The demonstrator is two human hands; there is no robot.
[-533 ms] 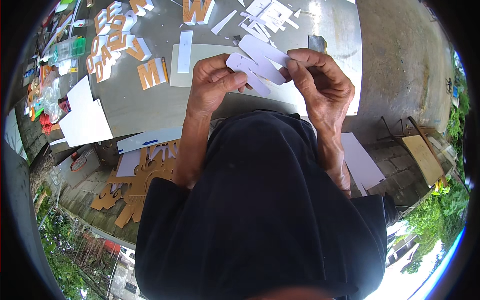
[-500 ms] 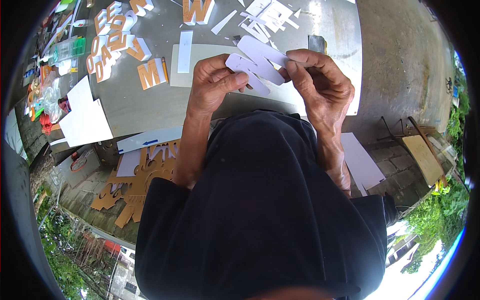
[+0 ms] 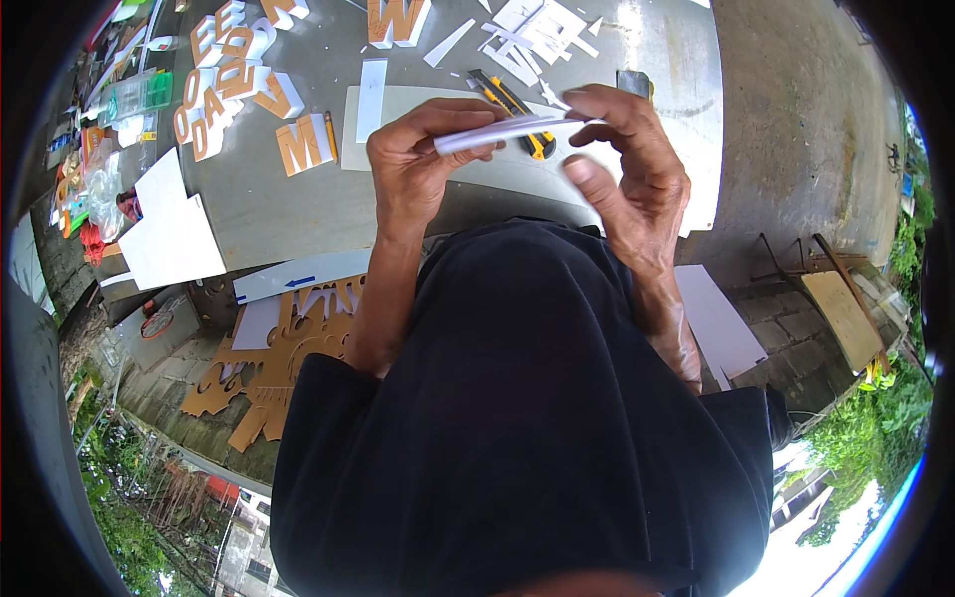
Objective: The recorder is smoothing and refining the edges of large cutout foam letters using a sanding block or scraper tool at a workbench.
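Note:
My left hand grips a white foam-board letter cutout between thumb and fingers, tilted so that mostly its thin edge shows. At the cutout's right end is my right hand, its thumb and fingers spread apart; whether a fingertip touches the cutout is unclear. Beneath the cutout, a yellow and black utility knife rests on a pale flat sheet, partly hidden. A white strip lies by my left hand.
Several brown-faced white block letters stand at the left, with a pencil beside them. White offcuts are heaped at the far side. A dark small block sits right of them. Cut brown cardboard lies below the table.
The cutout has turned from face-up to nearly edge-on. My right thumb and fingers have come apart, letting go of their pinch. The utility knife now shows beneath it.

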